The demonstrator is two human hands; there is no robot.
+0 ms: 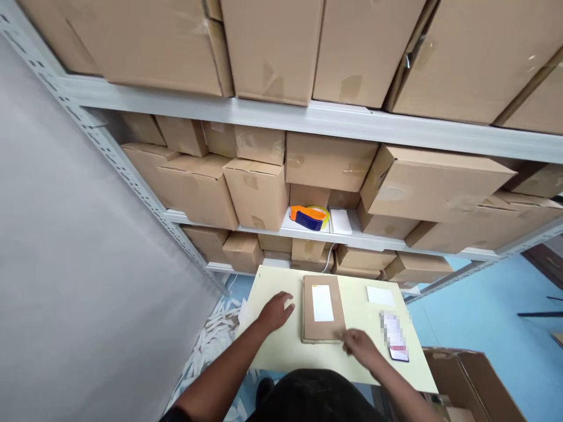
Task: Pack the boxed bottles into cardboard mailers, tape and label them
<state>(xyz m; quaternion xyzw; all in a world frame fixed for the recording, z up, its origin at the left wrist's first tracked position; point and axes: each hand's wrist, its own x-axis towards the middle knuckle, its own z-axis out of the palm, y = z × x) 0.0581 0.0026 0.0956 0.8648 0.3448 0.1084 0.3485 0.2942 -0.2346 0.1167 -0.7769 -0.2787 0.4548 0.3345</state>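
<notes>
A flat brown cardboard box (324,331) with a white label (322,303) on top lies on the pale yellow table. My left hand (276,312) is left of the box, apart from it, fingers parted and nothing in them. By the box's near right corner, my right hand (358,346) has its fingers curled together in a pinch. It is slightly blurred, and I cannot make out what, if anything, is between the fingertips, nor whether they touch the box. A phone (394,337), partly pixelated, lies to the right, below a stack of white labels (380,295).
Metal shelves (308,120) full of cardboard boxes rise behind the table (277,354). An orange and blue tape dispenser (308,217) sits on the middle shelf. White paper strips (211,346) litter the floor at left. A large open carton (477,381) stands at lower right.
</notes>
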